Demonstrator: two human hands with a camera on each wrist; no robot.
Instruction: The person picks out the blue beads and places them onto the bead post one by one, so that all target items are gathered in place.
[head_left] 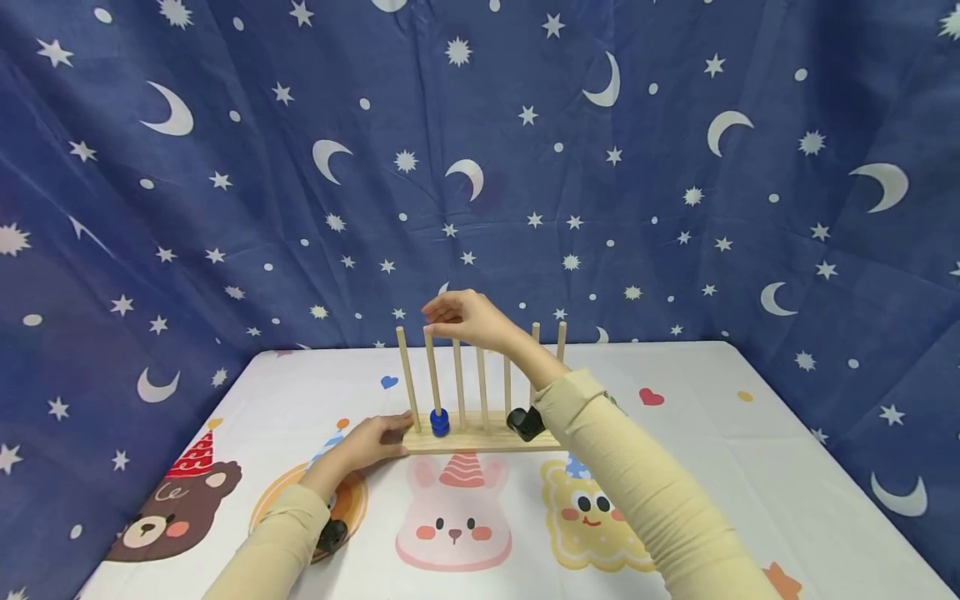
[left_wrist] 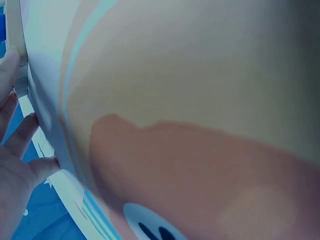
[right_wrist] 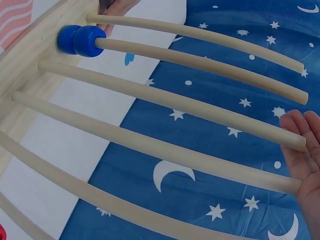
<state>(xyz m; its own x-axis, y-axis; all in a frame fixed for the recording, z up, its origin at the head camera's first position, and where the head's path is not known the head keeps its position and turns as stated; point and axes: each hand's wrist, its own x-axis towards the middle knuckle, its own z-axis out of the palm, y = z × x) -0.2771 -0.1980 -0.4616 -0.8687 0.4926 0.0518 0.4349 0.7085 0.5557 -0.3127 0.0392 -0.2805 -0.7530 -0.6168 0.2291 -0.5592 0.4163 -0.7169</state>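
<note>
A wooden stand [head_left: 480, 441] with several upright rods is on the table. Two blue beads [head_left: 439, 422] sit stacked at the foot of its second rod from the left, also seen as blue beads [right_wrist: 80, 41] in the right wrist view. My left hand [head_left: 375, 440] holds the stand's left end between thumb and fingers; in the left wrist view the left hand [left_wrist: 17, 165] has its other fingers spread. My right hand [head_left: 472, 318] is raised at the rod tops, fingers loosely bent, with no bead visible in it. The right hand [right_wrist: 306, 150] shows beside the rod tips.
The white tablecloth [head_left: 690, 433] has printed cartoon animals and hearts. A blue curtain [head_left: 480, 233] with moons and stars hangs behind the stand. Part of a red thing [right_wrist: 2, 233] shows at the lower left corner of the right wrist view.
</note>
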